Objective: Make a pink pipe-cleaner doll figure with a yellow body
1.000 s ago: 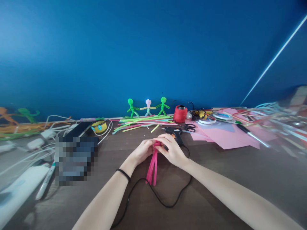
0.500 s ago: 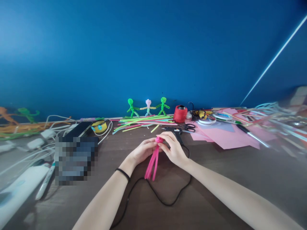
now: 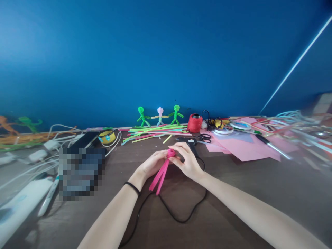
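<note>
Both my hands meet over the middle of the brown table. My left hand and my right hand pinch a bundle of pink pipe cleaners at its coiled top end. The loose strands hang down and to the left, just above the table. A black band circles my left wrist. Right behind my right hand lies a black glue gun, whose black cord loops under my forearms.
Three pipe-cleaner figures stand against the blue wall, with loose coloured pipe cleaners in front. A red thread spool, scissors, tape rolls and pink paper lie right. Chargers and white cables crowd the left.
The coiled pink top has come out into view between my fingertips. The hanging strands have swung from nearly straight down toward the left.
</note>
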Action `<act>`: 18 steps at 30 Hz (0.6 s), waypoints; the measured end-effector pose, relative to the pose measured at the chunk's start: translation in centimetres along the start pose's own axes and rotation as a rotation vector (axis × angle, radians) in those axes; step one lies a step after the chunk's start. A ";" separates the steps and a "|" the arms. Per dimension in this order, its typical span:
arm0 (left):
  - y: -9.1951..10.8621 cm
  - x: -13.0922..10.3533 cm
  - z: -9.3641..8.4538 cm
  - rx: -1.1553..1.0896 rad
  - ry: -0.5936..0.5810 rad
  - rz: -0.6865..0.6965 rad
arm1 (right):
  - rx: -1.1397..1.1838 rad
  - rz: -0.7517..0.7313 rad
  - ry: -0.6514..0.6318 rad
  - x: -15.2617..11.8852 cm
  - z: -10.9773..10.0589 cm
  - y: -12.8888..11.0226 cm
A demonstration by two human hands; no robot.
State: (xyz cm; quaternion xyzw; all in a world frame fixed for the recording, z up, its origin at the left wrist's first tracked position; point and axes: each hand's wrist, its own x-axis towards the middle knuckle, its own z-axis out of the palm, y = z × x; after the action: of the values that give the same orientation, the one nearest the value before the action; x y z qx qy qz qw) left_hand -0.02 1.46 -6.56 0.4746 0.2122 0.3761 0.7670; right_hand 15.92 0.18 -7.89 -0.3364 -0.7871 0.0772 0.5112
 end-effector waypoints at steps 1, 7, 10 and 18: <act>0.1 0.0 0.1 0.001 -0.003 -0.003 | 0.000 -0.002 -0.006 0.0 0.0 0.0; 0.2 -0.2 0.4 -0.054 -0.084 -0.126 | -0.020 -0.058 -0.028 0.0 -0.3 -0.4; 0.2 -0.3 0.5 -0.079 -0.105 -0.159 | -0.043 -0.086 -0.028 -0.1 -0.4 -0.6; -0.2 -0.3 0.3 -0.114 -0.074 -0.194 | -0.095 -0.100 -0.027 -0.3 -0.2 -0.5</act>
State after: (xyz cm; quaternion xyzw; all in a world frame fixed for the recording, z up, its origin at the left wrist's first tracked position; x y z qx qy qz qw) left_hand 0.04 1.00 -6.61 0.4208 0.2069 0.2939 0.8329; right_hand 15.92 -0.39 -7.77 -0.3196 -0.8125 0.0186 0.4872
